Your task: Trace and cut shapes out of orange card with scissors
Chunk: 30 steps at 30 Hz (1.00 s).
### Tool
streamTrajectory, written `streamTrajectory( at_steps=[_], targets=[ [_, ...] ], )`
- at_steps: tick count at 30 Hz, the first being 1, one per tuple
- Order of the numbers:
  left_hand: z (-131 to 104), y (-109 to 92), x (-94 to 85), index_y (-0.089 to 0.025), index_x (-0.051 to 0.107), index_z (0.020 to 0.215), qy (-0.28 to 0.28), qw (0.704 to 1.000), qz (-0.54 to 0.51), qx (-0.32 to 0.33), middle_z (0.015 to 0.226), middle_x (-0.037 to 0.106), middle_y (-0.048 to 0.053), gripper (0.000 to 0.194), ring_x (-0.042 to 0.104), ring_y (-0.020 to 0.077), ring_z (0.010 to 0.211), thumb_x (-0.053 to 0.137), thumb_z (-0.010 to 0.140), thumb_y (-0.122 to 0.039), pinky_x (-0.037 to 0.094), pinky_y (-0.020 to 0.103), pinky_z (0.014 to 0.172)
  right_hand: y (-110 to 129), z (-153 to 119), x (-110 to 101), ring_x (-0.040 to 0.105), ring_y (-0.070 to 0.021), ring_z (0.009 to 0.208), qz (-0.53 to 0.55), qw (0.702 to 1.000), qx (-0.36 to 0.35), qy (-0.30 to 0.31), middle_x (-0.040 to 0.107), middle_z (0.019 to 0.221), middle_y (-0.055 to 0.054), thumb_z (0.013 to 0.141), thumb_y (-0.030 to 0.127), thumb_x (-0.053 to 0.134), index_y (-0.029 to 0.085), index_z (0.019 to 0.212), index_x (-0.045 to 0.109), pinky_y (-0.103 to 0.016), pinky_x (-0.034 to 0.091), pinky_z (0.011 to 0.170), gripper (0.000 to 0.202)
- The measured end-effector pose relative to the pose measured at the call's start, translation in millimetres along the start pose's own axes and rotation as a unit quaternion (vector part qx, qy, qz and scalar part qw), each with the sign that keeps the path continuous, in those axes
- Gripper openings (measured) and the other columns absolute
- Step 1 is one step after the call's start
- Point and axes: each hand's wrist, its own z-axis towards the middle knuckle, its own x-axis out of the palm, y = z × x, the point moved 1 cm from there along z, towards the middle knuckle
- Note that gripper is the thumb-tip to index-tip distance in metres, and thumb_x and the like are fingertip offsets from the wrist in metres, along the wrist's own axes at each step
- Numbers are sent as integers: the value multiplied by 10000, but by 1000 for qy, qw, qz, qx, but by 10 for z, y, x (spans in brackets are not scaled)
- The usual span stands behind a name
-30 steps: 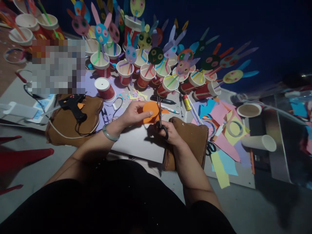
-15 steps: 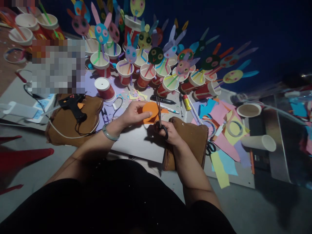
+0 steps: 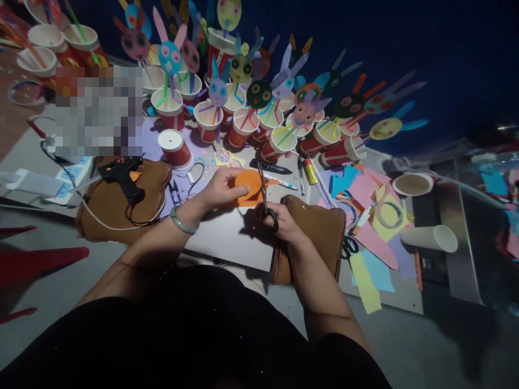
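My left hand (image 3: pixel 222 190) pinches an orange paper piece (image 3: pixel 248 182) with a rounded upper edge, thumb on top and fingers underneath. A green bangle circles that wrist. In my right hand (image 3: pixel 283 220) is a pair of scissors (image 3: pixel 265 189), its dark handles around the fingers and its blades pointing away from me. The blades stand at the right edge of the orange paper; whether they touch it I cannot tell. More orange paper shows just right of the blades. Both hands are over a white board (image 3: pixel 231 237) at the table's near edge.
Red paper cups (image 3: pixel 208 127) with rabbit-faced paper figures on straws fill the back. A black glue gun (image 3: pixel 124 175) lies on a brown cushion (image 3: pixel 97 210) at left. Another brown cushion (image 3: pixel 320 232) is by my right forearm. Coloured paper scraps (image 3: pixel 367 189) and a tape roll (image 3: pixel 390 214) lie right.
The orange paper has shifted slightly left relative to the table, and the scissors blades have moved slightly left and tilted. Both hands keep their grips.
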Motion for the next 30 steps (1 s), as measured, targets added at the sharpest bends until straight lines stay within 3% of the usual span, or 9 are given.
streamTrajectory(
  at_steps=[6, 11, 15, 17, 19, 21, 26, 30],
  targets=[
    [11, 4, -7, -162, 584, 650, -3, 1000, 0, -3, 658, 579, -3, 167, 508, 110, 614, 652, 712, -302, 455, 237, 598, 0, 8, 6, 434, -98, 568, -7, 1000, 1, -3, 529, 621, 16, 712, 713, 716, 179, 642, 543, -263, 364, 548, 566],
    [14, 86, -19, -151, 631, 721, -12, 1000, 23, -11, 712, 592, 9, 181, 560, 128, 644, 642, 731, -331, 458, 252, 594, 13, 13, 11, 437, -103, 560, -5, 1000, -12, -23, 528, 603, 16, 712, 680, 729, 182, 637, 555, -270, 378, 551, 533],
    [46, 164, -32, -147, 661, 739, -59, 992, 96, 54, 799, 657, 55, 215, 608, 174, 799, 674, 741, -361, 490, 306, 760, 7, 12, -7, 441, -117, 575, -37, 991, -45, -120, 521, 621, 19, 745, 593, 726, 202, 626, 522, -283, 388, 576, 457],
    [54, 152, -69, -147, 679, 804, -117, 986, 106, 59, 852, 686, 65, 253, 627, 185, 840, 683, 775, -398, 496, 323, 800, -14, 20, -22, 443, -126, 603, -102, 973, -64, -195, 510, 648, 21, 758, 527, 727, 215, 619, 470, -291, 389, 604, 427],
    [33, 61, -150, -151, 680, 872, -191, 975, 89, 64, 892, 701, 63, 313, 646, 189, 876, 686, 817, -459, 505, 330, 813, -51, 39, -32, 461, -148, 651, -202, 943, -76, -254, 513, 671, 10, 763, 471, 725, 225, 618, 421, -308, 393, 646, 417],
    [-27, -116, -269, -161, 671, 915, -236, 965, 80, 85, 899, 700, 52, 379, 658, 191, 916, 691, 836, -531, 514, 322, 784, -102, 71, -27, 501, -188, 728, -312, 907, -75, -273, 562, 706, -19, 762, 415, 714, 230, 638, 426, -345, 403, 720, 364],
    [-348, -650, -584, -168, 662, 922, -249, 954, 123, 112, 840, 696, -25, 466, 649, 131, 887, 768, 768, -594, 519, 269, 712, -230, 162, 44, 532, -317, 1070, -454, 858, -42, -238, 690, 1085, -125, 746, 283, 681, 206, 850, 567, -465, 349, 937, 172],
    [-691, -725, -655, -160, 642, 852, -214, 967, 130, 50, 795, 692, 6, 373, 644, 122, 766, 805, 761, -483, 493, 255, 643, -267, 217, 108, 511, -345, 1137, -490, 844, -16, -216, 660, 1166, -159, 769, 292, 675, 185, 976, 589, -501, 314, 990, 249]
  ],
)
